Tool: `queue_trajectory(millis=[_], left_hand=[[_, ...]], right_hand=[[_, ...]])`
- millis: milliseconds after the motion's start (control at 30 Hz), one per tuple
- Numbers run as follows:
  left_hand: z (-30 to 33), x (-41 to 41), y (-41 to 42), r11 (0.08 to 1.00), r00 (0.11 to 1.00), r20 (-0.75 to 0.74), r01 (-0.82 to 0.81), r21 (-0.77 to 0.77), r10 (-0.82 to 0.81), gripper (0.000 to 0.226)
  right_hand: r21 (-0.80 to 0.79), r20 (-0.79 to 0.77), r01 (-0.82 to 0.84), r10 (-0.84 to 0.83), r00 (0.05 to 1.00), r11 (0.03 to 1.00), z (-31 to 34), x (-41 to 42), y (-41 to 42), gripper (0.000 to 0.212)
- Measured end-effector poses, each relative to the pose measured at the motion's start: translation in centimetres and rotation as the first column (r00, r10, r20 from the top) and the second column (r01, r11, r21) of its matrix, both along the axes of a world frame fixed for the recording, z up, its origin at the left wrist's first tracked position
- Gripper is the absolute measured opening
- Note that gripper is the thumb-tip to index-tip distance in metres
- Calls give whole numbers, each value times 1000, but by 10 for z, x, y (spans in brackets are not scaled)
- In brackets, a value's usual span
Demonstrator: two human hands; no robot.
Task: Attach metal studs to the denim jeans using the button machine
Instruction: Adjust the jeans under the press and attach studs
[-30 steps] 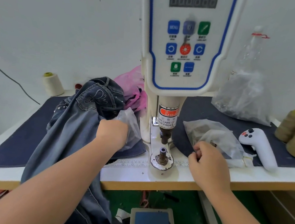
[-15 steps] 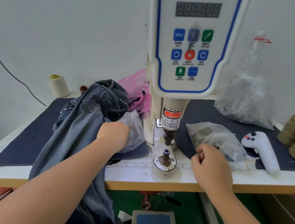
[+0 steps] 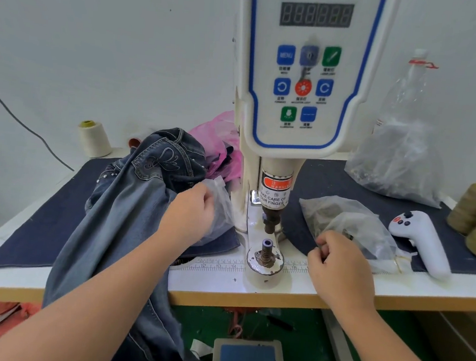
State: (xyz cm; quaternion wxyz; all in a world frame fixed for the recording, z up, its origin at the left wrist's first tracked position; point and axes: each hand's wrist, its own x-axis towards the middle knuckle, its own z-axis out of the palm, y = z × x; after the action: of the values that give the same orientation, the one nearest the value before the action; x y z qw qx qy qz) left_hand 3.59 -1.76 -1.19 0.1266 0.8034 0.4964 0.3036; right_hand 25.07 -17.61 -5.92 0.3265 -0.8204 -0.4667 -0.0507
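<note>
Both busy, left hand (image 3: 190, 216) in small bag (image 3: 220, 207), right hand (image 3: 339, 264) pinching clear bag (image 3: 348, 221)

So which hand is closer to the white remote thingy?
Right. The right hand sits at the bag just left of the white remote; the left hand is far across, beyond the machine, on the jeans.

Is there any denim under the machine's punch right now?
No, the lower die stands bare; the jeans lie heaped to its left.

Open gap between punch (image 3: 270, 222) and die (image 3: 267, 244); jeans (image 3: 131, 199) crowd the left
</note>
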Motion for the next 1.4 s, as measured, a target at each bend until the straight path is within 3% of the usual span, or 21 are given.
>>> queue_trajectory(millis=[67,200,367,533,700,1133,1400], left_hand=[[2,5,-12,998,981,193,9,-58,3,13],[2,16,-28,957,909,416,92,-276,32,15],[2,22,-41,850,796,597,244,-467,100,12],[1,21,-61,700,645,762,518,-492,58,21],[-2,23,-70,676,664,747,559,-480,-18,19],[-2,25,-80,637,621,783,588,-499,40,23],[7,31,-81,758,760,648,454,-469,-54,20]], right_hand=[[3,0,1,-1,1000,1000,-1,0,0,8],[16,6,2,-2,1000,1000,0,-1,1,11],[22,6,3,-3,1000,1000,0,-1,1,12],[25,0,2,-2,1000,1000,-2,0,1,12],[31,4,0,-1,1000,1000,-2,0,2,13],[42,8,-5,4,1000,999,-3,1,2,11],[42,10,-1,1,1000,999,-3,0,2,10]])
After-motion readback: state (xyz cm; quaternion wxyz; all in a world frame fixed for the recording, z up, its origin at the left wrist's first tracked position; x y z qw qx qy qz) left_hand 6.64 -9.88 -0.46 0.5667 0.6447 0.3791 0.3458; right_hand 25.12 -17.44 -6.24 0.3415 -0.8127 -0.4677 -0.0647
